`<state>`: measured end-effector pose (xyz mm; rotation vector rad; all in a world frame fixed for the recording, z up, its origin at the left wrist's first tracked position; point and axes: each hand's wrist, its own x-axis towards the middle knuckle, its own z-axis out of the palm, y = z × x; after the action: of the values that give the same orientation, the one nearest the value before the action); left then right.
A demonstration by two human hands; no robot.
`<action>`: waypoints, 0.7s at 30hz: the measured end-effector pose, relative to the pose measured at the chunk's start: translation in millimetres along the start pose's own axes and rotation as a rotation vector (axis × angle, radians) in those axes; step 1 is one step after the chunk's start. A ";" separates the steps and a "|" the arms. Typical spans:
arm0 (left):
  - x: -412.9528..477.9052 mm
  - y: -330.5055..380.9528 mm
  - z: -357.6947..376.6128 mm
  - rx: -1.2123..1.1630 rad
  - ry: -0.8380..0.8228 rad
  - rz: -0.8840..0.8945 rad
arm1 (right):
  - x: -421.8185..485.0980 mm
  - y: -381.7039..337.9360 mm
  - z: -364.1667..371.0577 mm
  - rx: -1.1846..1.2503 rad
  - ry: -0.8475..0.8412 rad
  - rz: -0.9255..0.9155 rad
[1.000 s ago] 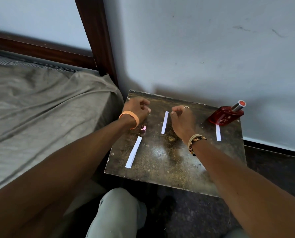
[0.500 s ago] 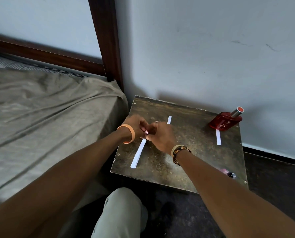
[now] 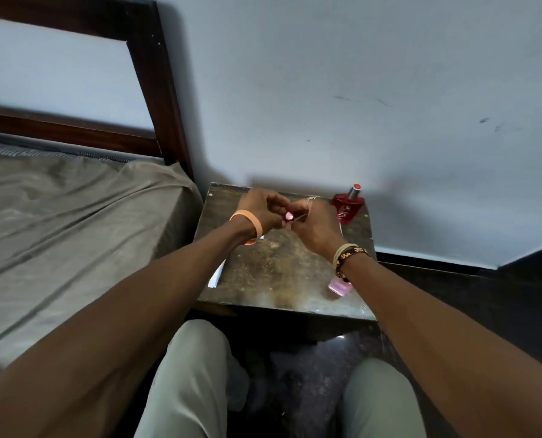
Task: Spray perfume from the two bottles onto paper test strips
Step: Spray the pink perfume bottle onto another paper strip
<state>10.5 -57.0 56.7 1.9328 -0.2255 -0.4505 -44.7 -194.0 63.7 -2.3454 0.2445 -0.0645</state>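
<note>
My left hand and my right hand meet fingertip to fingertip above the dark small table. Both pinch a small pink cap between them. A thin pale sliver shows at my right fingers; I cannot tell what it is. The red perfume bottle stands at the table's far right corner. A pink perfume bottle lies near the front right, partly under my right wrist. One white paper strip lies at the left edge under my left forearm. Another strip peeks out below the red bottle.
A bed with a grey sheet touches the table's left side, with a dark wooden headboard post behind it. The pale wall is just behind the table. My knees are below the table's front edge.
My hands came together from apart, closed on the small pink cap that lay on the table, and lifted it. The camera tilted, bringing the pink bottle and my knees into view.
</note>
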 end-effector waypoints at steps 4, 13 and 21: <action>-22.2 36.2 48.2 -0.041 -0.062 0.030 | -34.4 22.8 -55.0 -0.030 0.032 0.029; -40.0 48.2 119.4 0.156 -0.143 0.090 | -84.6 65.6 -91.6 -0.039 0.071 0.155; -38.7 30.2 129.6 0.252 -0.153 0.104 | -83.6 87.6 -71.4 -0.063 0.053 0.180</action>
<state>-76.6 -164.5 48.0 2.1214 -0.5003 -0.5209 -148.9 -287.8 54.6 -2.3756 0.4890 -0.0316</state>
